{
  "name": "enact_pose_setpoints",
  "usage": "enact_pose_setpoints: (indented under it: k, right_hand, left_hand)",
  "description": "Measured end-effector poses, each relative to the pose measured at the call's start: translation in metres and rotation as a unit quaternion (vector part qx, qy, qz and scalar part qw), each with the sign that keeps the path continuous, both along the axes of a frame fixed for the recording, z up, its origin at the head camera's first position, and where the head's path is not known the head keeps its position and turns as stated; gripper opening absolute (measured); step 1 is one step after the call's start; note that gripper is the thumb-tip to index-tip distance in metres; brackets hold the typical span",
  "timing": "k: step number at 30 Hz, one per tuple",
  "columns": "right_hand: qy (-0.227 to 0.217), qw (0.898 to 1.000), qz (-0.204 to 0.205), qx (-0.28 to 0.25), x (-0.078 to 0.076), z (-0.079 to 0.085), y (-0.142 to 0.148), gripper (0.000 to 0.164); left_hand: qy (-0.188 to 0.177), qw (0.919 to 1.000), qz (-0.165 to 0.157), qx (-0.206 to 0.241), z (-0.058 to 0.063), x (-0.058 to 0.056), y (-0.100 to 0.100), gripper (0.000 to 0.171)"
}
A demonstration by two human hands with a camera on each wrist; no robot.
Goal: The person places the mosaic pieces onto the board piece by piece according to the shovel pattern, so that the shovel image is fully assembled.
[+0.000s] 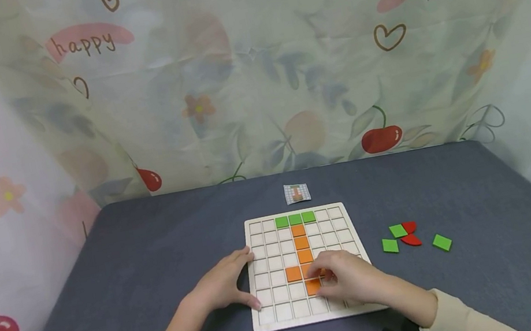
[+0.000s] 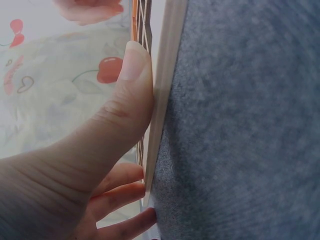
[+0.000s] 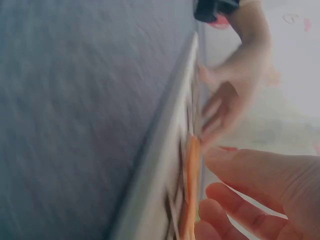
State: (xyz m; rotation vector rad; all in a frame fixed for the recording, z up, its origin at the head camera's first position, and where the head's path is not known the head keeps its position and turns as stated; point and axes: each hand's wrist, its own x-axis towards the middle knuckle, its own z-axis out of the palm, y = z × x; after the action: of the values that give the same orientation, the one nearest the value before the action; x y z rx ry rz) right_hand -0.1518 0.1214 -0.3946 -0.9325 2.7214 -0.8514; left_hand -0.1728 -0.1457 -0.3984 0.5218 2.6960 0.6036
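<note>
Board [image 1: 277, 278] on your table [image 1: 176, 227], green tiles [image 1: 295, 219] and orange tiles [image 1: 301, 242] set in; loose green pieces [image 1: 390, 246] and red pieces [image 1: 411, 240], right, presumably remain. Your left grip [image 1: 224, 282] spans the board's edge, wide; your right grip [image 1: 344, 275], loosely parted, shows nothing held.

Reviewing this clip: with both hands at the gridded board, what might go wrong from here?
The right hand is close over the orange tiles, so it might nudge one askew.
The left hand touches only the left edge of the board, so the board might swivel.
Loose green squares lie right of the board; a careless reach might scatter them.
</note>
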Motion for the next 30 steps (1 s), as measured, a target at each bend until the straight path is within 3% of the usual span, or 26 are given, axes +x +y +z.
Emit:
enact_pose_setpoints:
  k: [8, 19, 30]
  right_hand:
    - [-0.001, 0.999, -0.043, -0.021, -0.013, 0.013, 0.036, 0.021]
    - [0.016, 0.992, -0.123, -0.002, -0.027, 0.013, 0.099, 0.025]
    - [0.009, 0.990, -0.140, 0.028, -0.028, 0.003, 0.130, 0.025]
  left_hand:
    - [0.009, 0.9999, -0.002, -0.005, -0.002, -0.001, 0.000, 0.100]
    - [0.008, 1.0000, -0.002, -0.004, -0.003, -0.001, 0.000, 0.100]
    - [0.011, 0.9999, -0.005, 0.000, -0.003, -0.001, 0.000, 0.100]
